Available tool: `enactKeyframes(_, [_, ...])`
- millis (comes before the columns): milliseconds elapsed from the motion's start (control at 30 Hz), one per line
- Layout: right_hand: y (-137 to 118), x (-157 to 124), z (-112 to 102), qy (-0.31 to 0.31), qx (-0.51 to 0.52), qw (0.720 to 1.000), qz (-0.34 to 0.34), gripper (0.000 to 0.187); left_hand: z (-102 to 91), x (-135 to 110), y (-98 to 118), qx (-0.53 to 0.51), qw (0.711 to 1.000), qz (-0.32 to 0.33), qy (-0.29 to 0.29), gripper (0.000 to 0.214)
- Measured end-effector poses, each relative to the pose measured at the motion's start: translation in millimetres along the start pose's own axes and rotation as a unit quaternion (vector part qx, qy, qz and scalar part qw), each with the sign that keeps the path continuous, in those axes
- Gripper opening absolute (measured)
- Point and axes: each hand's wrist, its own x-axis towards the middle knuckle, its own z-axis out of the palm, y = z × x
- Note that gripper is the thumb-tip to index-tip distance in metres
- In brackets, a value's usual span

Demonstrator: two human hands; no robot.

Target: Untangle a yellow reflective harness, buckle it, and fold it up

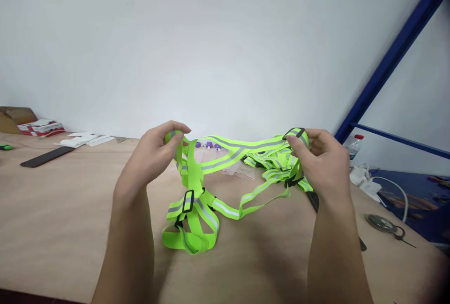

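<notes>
Two grips on the reflective harness [227, 209], located over the table [70, 215], just off view centre toward six o'clock: at nine, with left hand [154, 151], pinching folded strap [172, 136] between thumb and fingers; at three, with right hand [325, 158], pinching webbing [303, 139] beside a black buckle [295, 131]. Hold both grips level, keep upper band [262, 145] flat and untwisted, draw out slack evenly, and check for snags at the lower slider [188, 201]. Lies lengthwise nine to three o'clock along upper band, with buckle end toward three; trails in loose loops [174, 239] toward seven. Cannot tell front from back.
</notes>
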Motion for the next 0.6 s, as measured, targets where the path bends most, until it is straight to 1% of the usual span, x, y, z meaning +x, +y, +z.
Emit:
enactKeyframes(67, [-5, -1, -3, -0.028, -0.023, 0.999, 0.029, 0.05, 3.2, -1, 3, -0.033, 0.999, 0.032, -0.006, 0.027])
enactKeyframes(133, [-13, -2, -8, -0.077, -0.079, 0.992, 0.057, 0.051, 7.0, -2, 6, -0.077, 0.994, 0.074, -0.005, 0.025])
enactKeyframes(233, [-26, -4, -17, -0.179, -0.167, 0.966, 0.081, 0.046, 11.1, -3, 9, -0.121, 0.985, 0.124, 0.016, 0.021])
enactKeyframes(300, [-32, -6, -23, -0.24, -0.195, 0.946, 0.096, 0.039, 12.1, -3, 10, -0.135, 0.979, 0.149, 0.045, 0.018])
enactKeyframes(367, [-35, -9, -26, -0.28, -0.212, 0.931, 0.1, 0.037, 12.3, -4, 12, -0.143, 0.974, 0.164, 0.068, 0.015])
enactKeyframes(433, [-32, -9, -24, -0.302, -0.222, 0.923, 0.085, 0.038, 12.7, -5, 15, -0.147, 0.973, 0.165, 0.071, 0.012])
enactKeyframes(500, [-24, -8, -18, -0.331, -0.217, 0.916, 0.067, 0.038, 14.4, -5, 17, -0.15, 0.975, 0.155, 0.058, 0.011])
enactKeyframes(533, [-17, -6, -12, -0.35, -0.209, 0.911, 0.068, 0.037, 15.8, -5, 18, -0.153, 0.975, 0.15, 0.048, 0.011])
enactKeyframes(600, [-2, -3, 0, -0.393, -0.185, 0.895, 0.097, 0.035, 19.6, -4, 18, -0.159, 0.977, 0.142, 0.022, 0.013])
